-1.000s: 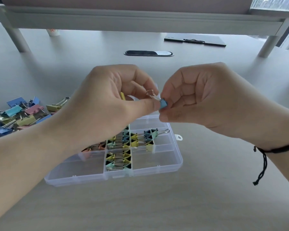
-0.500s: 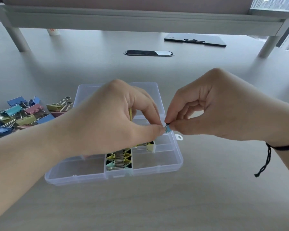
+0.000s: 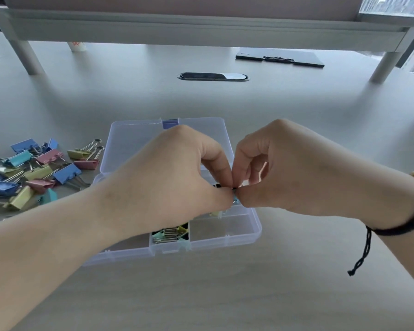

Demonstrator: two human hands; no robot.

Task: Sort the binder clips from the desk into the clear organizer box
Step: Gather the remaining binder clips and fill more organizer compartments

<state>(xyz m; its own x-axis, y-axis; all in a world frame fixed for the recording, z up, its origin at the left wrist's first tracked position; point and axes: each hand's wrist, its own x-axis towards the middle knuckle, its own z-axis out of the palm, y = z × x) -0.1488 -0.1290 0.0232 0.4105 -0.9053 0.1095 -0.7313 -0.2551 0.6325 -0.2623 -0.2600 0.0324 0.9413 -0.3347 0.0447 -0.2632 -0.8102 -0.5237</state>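
Note:
The clear organizer box (image 3: 246, 237) lies open in the middle of the desk, its lid (image 3: 134, 142) folded back. Several small coloured clips (image 3: 170, 232) fill its middle compartments, mostly hidden by my hands. My left hand (image 3: 177, 177) and my right hand (image 3: 285, 173) meet over the box's right side. Both pinch one small blue binder clip (image 3: 236, 200) between their fingertips, low over a compartment. A pile of larger binder clips (image 3: 36, 170) in blue, pink, yellow and teal lies on the desk left of the box.
A raised shelf on grey legs (image 3: 26, 58) spans the back. Under it lie a black clipboard (image 3: 280, 59), a cable slot (image 3: 213, 76) and a small white cup (image 3: 77, 47). Bare desk surface stretches in front and to the right of the box.
Both hands came down from above the box, carrying the small blue clip, and now hold it low over the box's right-hand compartments.

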